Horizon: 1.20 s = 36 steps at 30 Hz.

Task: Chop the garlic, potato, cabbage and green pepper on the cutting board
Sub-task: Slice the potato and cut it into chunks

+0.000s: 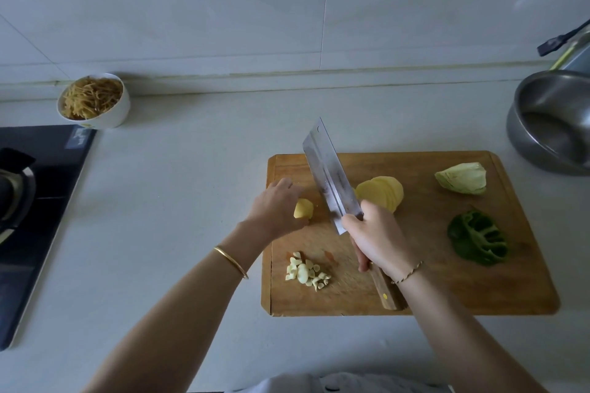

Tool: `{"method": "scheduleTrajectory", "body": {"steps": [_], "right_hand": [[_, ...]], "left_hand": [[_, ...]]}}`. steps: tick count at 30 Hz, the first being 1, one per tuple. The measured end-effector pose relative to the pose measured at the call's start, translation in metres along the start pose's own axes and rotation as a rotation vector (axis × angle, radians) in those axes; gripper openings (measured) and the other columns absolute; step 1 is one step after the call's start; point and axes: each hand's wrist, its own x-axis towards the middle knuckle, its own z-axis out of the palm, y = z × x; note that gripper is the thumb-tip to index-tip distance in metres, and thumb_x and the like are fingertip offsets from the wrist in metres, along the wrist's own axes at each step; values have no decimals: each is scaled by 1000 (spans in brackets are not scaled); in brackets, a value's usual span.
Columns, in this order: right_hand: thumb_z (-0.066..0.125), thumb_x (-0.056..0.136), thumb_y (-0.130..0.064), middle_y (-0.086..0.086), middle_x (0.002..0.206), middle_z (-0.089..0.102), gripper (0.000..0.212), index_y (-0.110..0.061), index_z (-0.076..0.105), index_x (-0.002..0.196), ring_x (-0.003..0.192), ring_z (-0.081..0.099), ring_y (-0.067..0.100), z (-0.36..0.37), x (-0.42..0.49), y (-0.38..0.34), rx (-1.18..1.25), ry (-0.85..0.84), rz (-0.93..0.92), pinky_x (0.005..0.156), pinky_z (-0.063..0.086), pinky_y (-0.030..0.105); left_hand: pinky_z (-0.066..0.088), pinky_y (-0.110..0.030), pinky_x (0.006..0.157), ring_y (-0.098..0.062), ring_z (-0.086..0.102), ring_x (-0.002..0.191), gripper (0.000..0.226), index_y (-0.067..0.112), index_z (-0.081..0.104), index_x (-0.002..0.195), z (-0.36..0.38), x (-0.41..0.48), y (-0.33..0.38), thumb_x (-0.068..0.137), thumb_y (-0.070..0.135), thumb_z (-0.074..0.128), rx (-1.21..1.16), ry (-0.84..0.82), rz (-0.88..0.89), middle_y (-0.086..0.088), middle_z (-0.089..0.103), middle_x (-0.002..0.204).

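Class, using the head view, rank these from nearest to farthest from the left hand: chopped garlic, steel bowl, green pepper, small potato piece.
1. Small potato piece, touching the left hand.
2. Chopped garlic, on the board's near-left part.
3. Green pepper, on the board's right side.
4. Steel bowl, off the board, far right.

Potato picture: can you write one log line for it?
left hand: holds potato piece | right hand: grips knife | garlic: chopped | cabbage, pepper: unchopped
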Motion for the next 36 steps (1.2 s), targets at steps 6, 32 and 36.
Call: {"method": "scheduleTrajectory", "body": {"steps": [6, 32, 36], "right_hand": [[43, 94, -21, 11, 54, 46, 25, -7, 41, 73, 26, 44, 18, 5, 0, -7, 5, -25, -1, 37, 37, 26], [34, 99, -20, 7, 71, 57, 31, -3, 51, 119, 41, 51, 17, 35, 21, -24, -373, -59, -1, 37, 48, 30], [37, 94, -13, 5, 44, 51, 8, -13, 45, 94, 33, 54, 22, 24, 28, -19, -190, -175, 45, 38, 45, 25]], "left_hand": [[38, -25, 89, -20, 43, 114, 45, 10, 50, 118, 20, -22, 2, 81, 26, 73, -318, 132, -216, -5, 48, 124], [36, -21, 84, -21, 50, 104, 22, 6, 63, 104, 49, -37, 13, 84, 10, 68, -446, 426, -291, -6, 59, 111], [35, -21, 85, -21, 49, 106, 25, 7, 62, 107, 48, -38, 14, 84, 11, 69, -460, 423, -294, -5, 58, 114]]}}
